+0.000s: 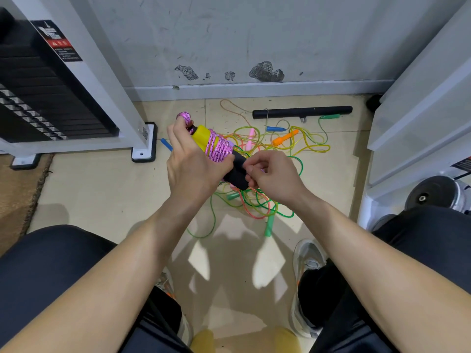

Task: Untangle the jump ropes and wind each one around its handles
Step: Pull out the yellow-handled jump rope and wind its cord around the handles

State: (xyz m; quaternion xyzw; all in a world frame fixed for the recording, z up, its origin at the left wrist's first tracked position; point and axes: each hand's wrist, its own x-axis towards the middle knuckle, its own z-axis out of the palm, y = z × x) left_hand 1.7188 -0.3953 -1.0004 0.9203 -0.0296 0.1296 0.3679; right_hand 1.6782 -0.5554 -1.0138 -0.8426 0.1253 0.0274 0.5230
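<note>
Both forearms are stretched forward over the knees, the hands brought together above the floor (96, 189). The handles (202, 135), yellow at the top and black at the lower end, are gripped mid-air by the left hand (188, 161). Its fingers are curled round them, and a loop of the pink rope (219, 147) is carried over one raised finger. Several turns of that rope are wound round the handles. The black end is pinched by the curled fingertips of the right hand (275, 174).

Below and beyond, the tangle of ropes (257, 202) is spread on the floor, with a black bar (300, 112) laid near the wall (254, 34). The working space is hemmed in by a weight machine (38, 98) on the left and a white frame (420, 110) on the right; open floor is left between them.
</note>
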